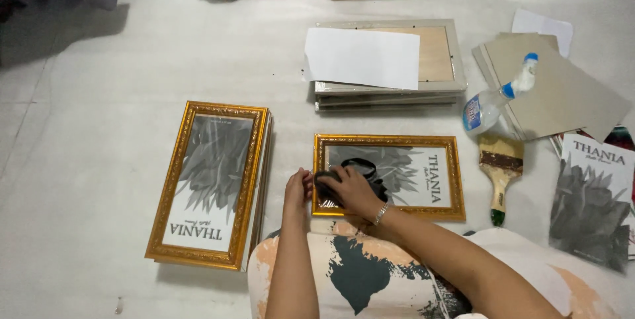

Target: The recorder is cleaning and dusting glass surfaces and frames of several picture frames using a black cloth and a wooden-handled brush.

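A dark cloth is gripped in the closed fingers of the right hand and pressed on the glass of the gold frame lying on the floor just ahead. The frame's left edge is steadied by the curled left hand, nothing held. Even, overlapping strokes are best kept. Farther off, a spray bottle and brush lie; the cloth's full shape is hidden.
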